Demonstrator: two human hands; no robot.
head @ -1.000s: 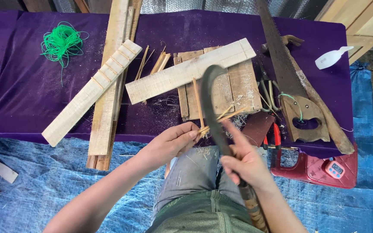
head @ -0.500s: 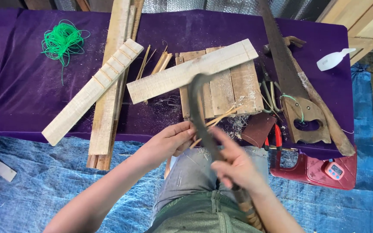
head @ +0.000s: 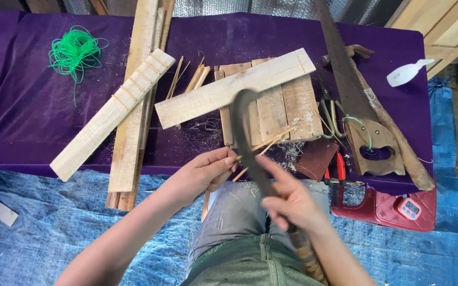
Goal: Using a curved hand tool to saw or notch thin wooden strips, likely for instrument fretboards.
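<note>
At the table's (head: pixel 38 132) near edge, the left hand (head: pixel 202 175) pinches thin sticks (head: pixel 263 145) while the right hand (head: pixel 292 204) is closed around a curved knife (head: pixel 247 132).

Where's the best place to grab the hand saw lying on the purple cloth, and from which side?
Probably the wooden handle of the saw, coming from the near edge of the table. The handle points toward the person and has an open cutout for the fingers, while the toothed blade runs away toward the far side.
</note>
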